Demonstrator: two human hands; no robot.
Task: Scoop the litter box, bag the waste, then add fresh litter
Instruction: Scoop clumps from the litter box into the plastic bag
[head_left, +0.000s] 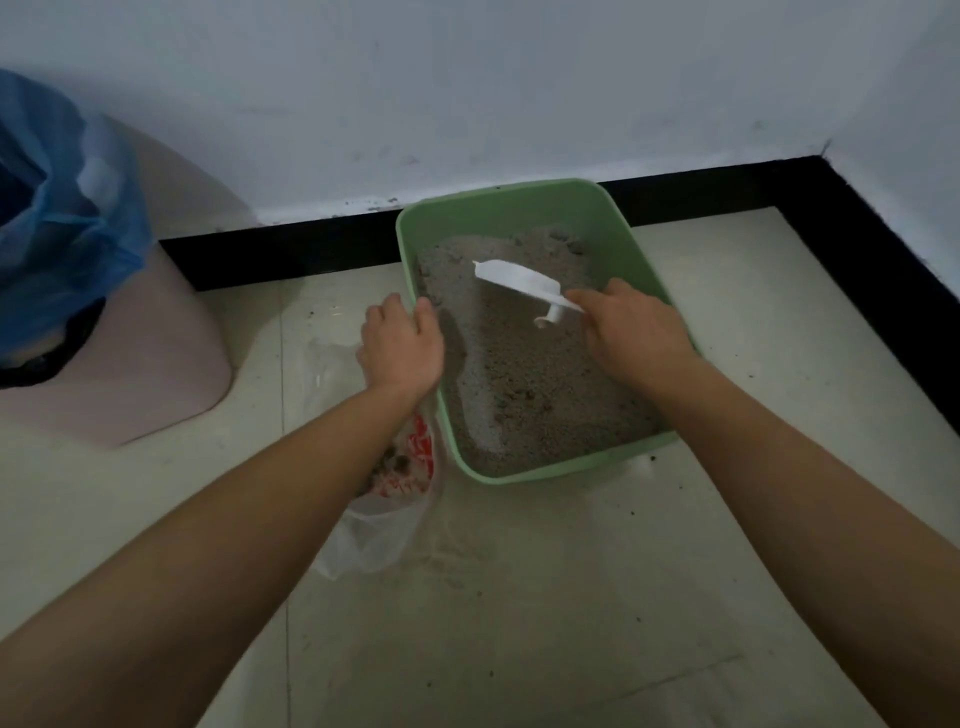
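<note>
Two bare forearms (218, 525) reach in from the bottom edge. The left hand (400, 345) curls its fingers over the left rim of the litter box (545, 470), thumb on the inner side. The right hand (636, 335) is clamped round the handle of the white scoop (517, 283), whose blade hangs just over the litter (519, 379) toward the far end.

The plastic bag (382, 525) lies slack beside the box under the left arm, its mouth collapsed, so a loaded scoop carried across would likely spill onto the floor. A hard dig could flick grains over the rim.

The green box sits on the tiles near the black skirting. Its litter is grey-brown, lumpy and uneven.
</note>
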